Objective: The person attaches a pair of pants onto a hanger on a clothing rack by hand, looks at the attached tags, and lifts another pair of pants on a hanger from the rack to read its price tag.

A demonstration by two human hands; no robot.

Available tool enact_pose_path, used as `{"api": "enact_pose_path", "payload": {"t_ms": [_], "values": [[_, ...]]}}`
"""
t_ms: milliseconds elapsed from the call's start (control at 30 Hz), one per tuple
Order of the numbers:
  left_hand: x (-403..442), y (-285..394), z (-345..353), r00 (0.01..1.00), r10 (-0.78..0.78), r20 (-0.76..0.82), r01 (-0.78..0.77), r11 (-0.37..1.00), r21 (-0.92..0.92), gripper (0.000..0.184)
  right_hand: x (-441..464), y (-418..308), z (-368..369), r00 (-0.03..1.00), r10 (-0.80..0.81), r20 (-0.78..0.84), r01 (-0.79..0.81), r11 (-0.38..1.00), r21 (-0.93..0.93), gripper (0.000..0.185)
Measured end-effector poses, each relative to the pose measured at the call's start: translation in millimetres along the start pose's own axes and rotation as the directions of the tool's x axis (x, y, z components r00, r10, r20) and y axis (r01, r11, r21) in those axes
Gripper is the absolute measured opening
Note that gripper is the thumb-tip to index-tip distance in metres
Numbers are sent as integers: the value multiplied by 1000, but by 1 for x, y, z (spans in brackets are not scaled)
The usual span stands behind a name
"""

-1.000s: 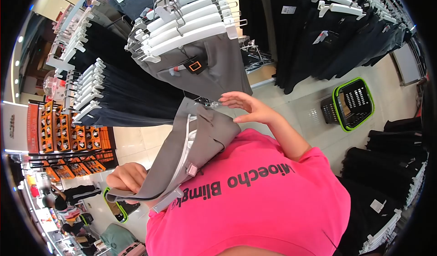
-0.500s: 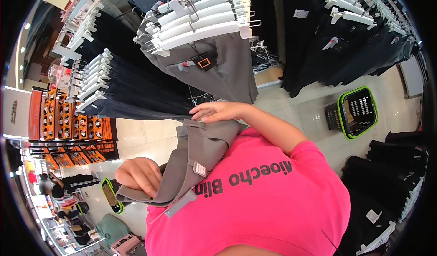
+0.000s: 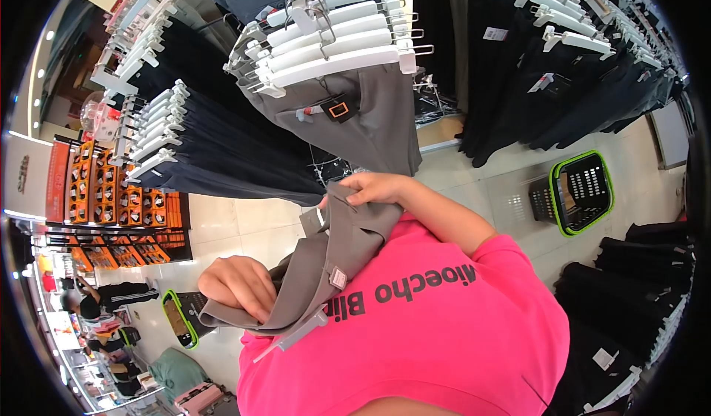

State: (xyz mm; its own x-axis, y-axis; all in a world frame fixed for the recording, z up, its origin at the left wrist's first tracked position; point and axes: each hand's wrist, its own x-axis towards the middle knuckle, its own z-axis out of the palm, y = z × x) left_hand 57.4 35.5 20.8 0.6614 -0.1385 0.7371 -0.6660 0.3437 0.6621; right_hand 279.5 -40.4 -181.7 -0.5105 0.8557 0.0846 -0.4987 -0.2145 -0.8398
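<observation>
Grey trousers (image 3: 315, 257) are held in front of my pink shirt, their waistband opened out between my two hands. My left hand (image 3: 241, 286) is closed round the waistband at its left end, fingers curled over the edge. At the upper right end, my right hand (image 3: 374, 189) pinches the waistband cloth. A small white and pink tag (image 3: 338, 277) sits on the cloth, and a pale grey strip (image 3: 302, 331) hangs at the lower edge. Just beyond my right hand, similar grey trousers (image 3: 370, 120) hang from white hangers (image 3: 333, 64), with a black tag on them.
Dark trousers (image 3: 229, 146) hang at the left and more dark trousers (image 3: 511, 83) at the upper right. A green-rimmed basket (image 3: 581, 194) stands on the floor at right, another (image 3: 181, 318) at lower left. Two people (image 3: 111, 297) are far left, near orange display racks (image 3: 126, 209).
My right hand came left to the trousers' waistband and closed on it. The waistband has folded upward there. My left hand keeps its grip and has shifted slightly right.
</observation>
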Motion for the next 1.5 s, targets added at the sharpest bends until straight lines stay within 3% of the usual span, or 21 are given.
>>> {"api": "enact_pose_path", "payload": {"t_ms": [100,133,200,267,333,367,467,533,633,667,733,800,867,900,1000,1233,1500], "values": [[2,0,-3,1000,7,1,-7,1000,-1,21,-16,-25,5,994,-53,-96,56,998,33,36],[2,1,-5,1000,-11,24,10,1000,13,22,-21,-27,3,994,-54,-98,57,998,32,36],[2,1,-7,998,-30,46,29,999,24,23,-33,-28,0,963,-171,-207,147,981,-127,28],[-2,-2,-7,1000,-6,28,5,1000,20,25,-45,-26,0,934,-262,-241,230,961,-154,22],[-4,-4,-4,1000,10,1,-10,999,35,24,-58,-32,8,846,-394,-359,403,914,-51,16],[-5,-4,-2,999,26,-21,-25,998,53,23,-62,-37,14,810,-494,-315,488,867,-104,15],[-7,-3,0,999,48,-17,-46,994,99,22,-83,-39,28,794,-419,-441,450,892,-36,17],[-5,0,3,1000,30,-3,-29,995,99,21,-101,-27,27,779,-378,-500,389,917,-87,18],[0,0,7,1000,8,24,-10,996,89,19,-116,-33,46,749,-466,-471,560,825,76,25],[1,0,9,999,6,38,-9,997,81,17,-121,-36,48,750,-462,-473,558,826,79,25],[1,0,14,1000,4,30,-7,996,84,16,-135,-42,45,853,-461,-246,502,852,145,34],[3,-2,17,999,-12,44,8,997,75,16,-143,-45,46,877,-419,-235,454,882,123,42],[5,-4,18,998,-23,59,20,998,60,16,-146,-58,58,950,-273,-149,239,947,-214,41],[5,-4,18,997,-35,75,31,998,50,16,-143,-61,61,954,-286,-94,237,906,-351,38],[7,-7,22,995,-35,90,31,998,45,16,-147,-54,61,957,-285,-53,229,857,-462,34],[10,-9,24,990,-54,129,51,998,27,15,-163,-58,70,954,-237,-182,173,935,-309,28],[13,-9,28,987,-66,145,69,998,-15,14,-169,-70,87,979,-196,-51,175,945,-275,43]]}}
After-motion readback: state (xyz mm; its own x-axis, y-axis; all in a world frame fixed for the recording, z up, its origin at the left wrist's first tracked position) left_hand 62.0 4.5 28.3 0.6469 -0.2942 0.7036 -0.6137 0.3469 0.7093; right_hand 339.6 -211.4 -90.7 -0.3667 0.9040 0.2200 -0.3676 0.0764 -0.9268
